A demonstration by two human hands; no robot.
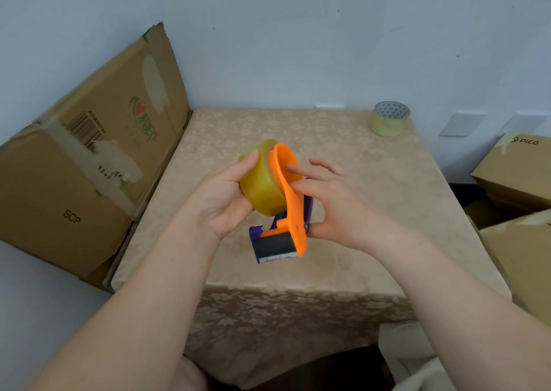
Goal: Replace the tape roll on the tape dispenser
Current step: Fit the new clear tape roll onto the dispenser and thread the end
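An orange and purple tape dispenser (288,211) is held in the air above the table (343,241). A yellowish tape roll (259,187) sits against the dispenser's orange side plate, on its left. My left hand (226,196) cups this roll from the left, with the thumb over its top edge. My right hand (331,199) grips the dispenser from the right: the thumb is by the lower frame and the fingers rest on the orange plate. A second, thinner tape roll (389,119) stands on the table's far right corner.
A beige patterned cloth covers the table. A flattened cardboard box (89,158) leans against the wall on the left. More cardboard boxes (518,176) are stacked on the right. A pale wall rises right behind the table.
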